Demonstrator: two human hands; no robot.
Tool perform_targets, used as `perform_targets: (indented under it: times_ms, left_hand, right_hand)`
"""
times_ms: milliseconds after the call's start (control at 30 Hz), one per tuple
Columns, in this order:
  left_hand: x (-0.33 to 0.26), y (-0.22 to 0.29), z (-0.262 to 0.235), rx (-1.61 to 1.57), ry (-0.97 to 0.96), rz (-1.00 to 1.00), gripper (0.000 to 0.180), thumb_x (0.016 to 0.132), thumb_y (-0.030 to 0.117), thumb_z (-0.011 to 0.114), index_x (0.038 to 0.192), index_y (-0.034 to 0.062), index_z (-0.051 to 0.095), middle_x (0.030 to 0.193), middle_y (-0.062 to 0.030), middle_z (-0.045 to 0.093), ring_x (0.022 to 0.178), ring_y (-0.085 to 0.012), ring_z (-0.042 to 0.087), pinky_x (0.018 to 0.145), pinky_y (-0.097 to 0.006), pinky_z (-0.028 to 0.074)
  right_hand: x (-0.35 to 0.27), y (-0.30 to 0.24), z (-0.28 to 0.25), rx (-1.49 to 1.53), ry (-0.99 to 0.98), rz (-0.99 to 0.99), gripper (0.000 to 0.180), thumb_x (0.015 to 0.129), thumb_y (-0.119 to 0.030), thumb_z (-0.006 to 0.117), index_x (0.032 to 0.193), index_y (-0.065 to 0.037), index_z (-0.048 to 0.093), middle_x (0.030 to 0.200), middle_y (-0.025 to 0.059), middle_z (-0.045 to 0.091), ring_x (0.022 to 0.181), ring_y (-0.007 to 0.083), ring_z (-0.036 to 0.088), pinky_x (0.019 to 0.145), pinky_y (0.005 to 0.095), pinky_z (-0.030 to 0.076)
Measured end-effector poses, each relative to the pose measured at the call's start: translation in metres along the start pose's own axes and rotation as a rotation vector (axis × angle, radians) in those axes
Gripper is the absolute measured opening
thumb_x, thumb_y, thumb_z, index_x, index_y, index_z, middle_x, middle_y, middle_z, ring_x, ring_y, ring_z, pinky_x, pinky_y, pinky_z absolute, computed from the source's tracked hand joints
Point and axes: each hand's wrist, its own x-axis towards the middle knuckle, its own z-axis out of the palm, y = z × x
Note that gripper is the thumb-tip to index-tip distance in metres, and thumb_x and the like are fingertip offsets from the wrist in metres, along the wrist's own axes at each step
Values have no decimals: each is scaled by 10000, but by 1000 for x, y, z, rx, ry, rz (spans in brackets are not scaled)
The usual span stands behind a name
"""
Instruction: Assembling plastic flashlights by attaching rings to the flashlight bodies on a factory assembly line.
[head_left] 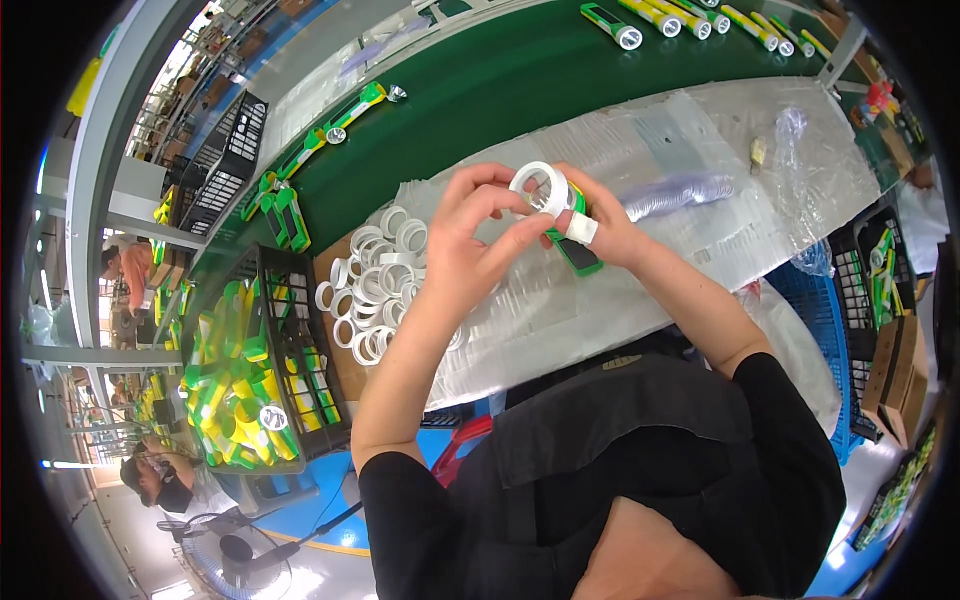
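Observation:
Over the covered bench, my left hand [470,230] pinches a white plastic ring [560,190] between thumb and fingers. My right hand [612,222] is closed round a green flashlight [580,262], with white tape wrapped on one finger. The ring sits at the flashlight's head end, its opening tilted toward me. Whether it is seated on the head or only held against it, I cannot tell. Beside my left forearm lies a heap of white rings [372,285] on brown cardboard.
At the left stands a black crate [300,350] full of green and yellow flashlight parts [235,400]. Beyond the plastic-covered bench [520,330] runs a green conveyor belt [480,110] with flashlights [612,27] on it. A clear plastic sleeve [680,193] lies at the right, near a blue crate [815,320].

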Motion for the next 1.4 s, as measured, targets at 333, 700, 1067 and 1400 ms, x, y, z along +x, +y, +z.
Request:
perform_targets:
  times_ms: [333, 700, 1067, 1400]
  left_hand:
    - [9, 13, -2, 376, -157, 133, 302, 737, 167, 812, 1010, 69, 729, 1062, -82, 563, 903, -189, 569, 726, -300, 490]
    - [18, 13, 37, 419, -171, 258, 386, 660, 181, 848, 971, 67, 650, 1003, -116, 618, 885, -302, 624, 723, -380, 513]
    - [20, 5, 64, 295, -131, 124, 380, 696, 161, 848, 966, 60, 601, 955, -76, 704, 844, -225, 676, 697, -308, 531]
    - [22, -4, 61, 314, -67, 125, 372, 665, 165, 843, 934, 89, 597, 823, -74, 650, 704, -242, 622, 614, -357, 496]
  right_hand:
    - [1, -4, -4, 24, -57, 38, 580, 914, -437, 622, 1294, -38, 441, 1058, 79, 573, 879, 184, 605, 750, 322, 506]
    - [10, -110, -60, -970, -359, -135, 474, 747, -212, 805, 1124, -37, 577, 1038, 103, 617, 928, 235, 614, 797, 343, 510]
    - [39, -148, -50, -1134, -634, 234, 386, 669, -33, 688, 1032, -10, 559, 903, 106, 572, 783, 242, 576, 676, 357, 491]
    - [48, -144, -13, -1643, -360, 569, 496, 725, -405, 764, 889, 33, 598, 754, 123, 611, 633, 291, 601, 577, 393, 482]
